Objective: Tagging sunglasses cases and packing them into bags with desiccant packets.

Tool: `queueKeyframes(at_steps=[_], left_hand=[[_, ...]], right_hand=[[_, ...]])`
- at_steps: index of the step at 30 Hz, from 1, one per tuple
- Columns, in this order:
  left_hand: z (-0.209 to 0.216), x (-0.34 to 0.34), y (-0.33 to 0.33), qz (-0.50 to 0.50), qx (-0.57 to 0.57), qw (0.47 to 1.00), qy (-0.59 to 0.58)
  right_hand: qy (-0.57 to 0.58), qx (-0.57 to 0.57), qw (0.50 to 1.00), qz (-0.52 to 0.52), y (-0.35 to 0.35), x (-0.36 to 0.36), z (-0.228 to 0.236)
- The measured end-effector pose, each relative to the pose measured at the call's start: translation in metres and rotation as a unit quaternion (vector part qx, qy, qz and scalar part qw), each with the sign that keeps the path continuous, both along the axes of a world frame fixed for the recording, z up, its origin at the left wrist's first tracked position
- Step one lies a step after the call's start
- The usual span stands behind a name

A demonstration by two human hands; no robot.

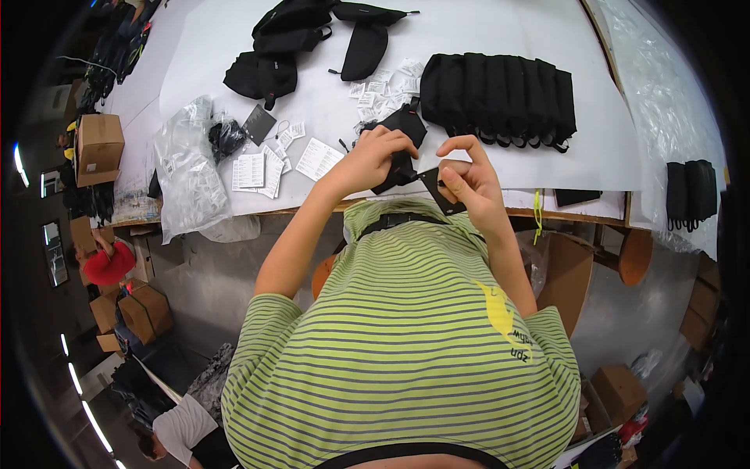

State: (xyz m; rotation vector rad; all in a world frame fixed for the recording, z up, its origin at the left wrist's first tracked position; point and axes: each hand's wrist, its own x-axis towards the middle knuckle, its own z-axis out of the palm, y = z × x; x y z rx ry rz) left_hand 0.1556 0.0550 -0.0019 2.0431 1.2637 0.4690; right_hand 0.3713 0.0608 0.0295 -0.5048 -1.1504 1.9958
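Observation:
My left hand (377, 159) has its fingers curled over a small black fabric bag (408, 123) near the table's front edge. Part of the bag is hidden under that hand. Just to its right, my right hand (475, 186) pinches a black card tag (440, 192) between thumb and fingers, with the index finger bent above. The tag hangs close against the bag's lower end; whether a cord joins them I cannot make out. Beyond the bag lies a heap of small white packets (380, 92). White printed leaflets (319, 159) rest left of my left hand.
A row of black bags (496, 98) stands at the right, and loose black bags (285, 43) lie farther back. On the left are a clear plastic bag (190, 168), a dark card (258, 124) and stacked leaflets (249, 171). Plastic film (664, 86) covers the right side.

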Motion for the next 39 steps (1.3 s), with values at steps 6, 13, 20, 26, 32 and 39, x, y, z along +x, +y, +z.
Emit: queueKeyframes(at_steps=[6, 13, 20, 26, 32, 39], left_hand=[[-0.011, -0.015, -0.009, 0.132, 0.019, 0.991, 0.01], [-0.041, -0.046, -0.017, 0.131, 0.128, 0.979, 0.091], [-0.022, -0.038, -0.022, 0.206, 0.063, 0.976, -0.044], [0.01, -0.024, -0.034, 0.177, -0.017, 0.979, -0.1], [0.04, -0.012, -0.042, 0.166, -0.075, 0.967, -0.178], [0.043, -0.008, -0.048, 0.13, -0.3, 0.892, -0.312]], right_hand=[[-0.017, 0.012, 1.0, -0.02, 0.002, 0.008, -0.004], [-0.026, 0.009, 0.999, -0.019, 0.004, 0.019, -0.009], [-0.068, 0.01, 0.996, -0.055, 0.007, 0.041, -0.007], [-0.073, 0.056, 0.989, -0.115, 0.013, 0.051, 0.002], [-0.162, 0.214, 0.96, -0.075, 0.032, 0.041, -0.013], [-0.2, 0.065, 0.969, 0.126, 0.013, 0.002, -0.044]])
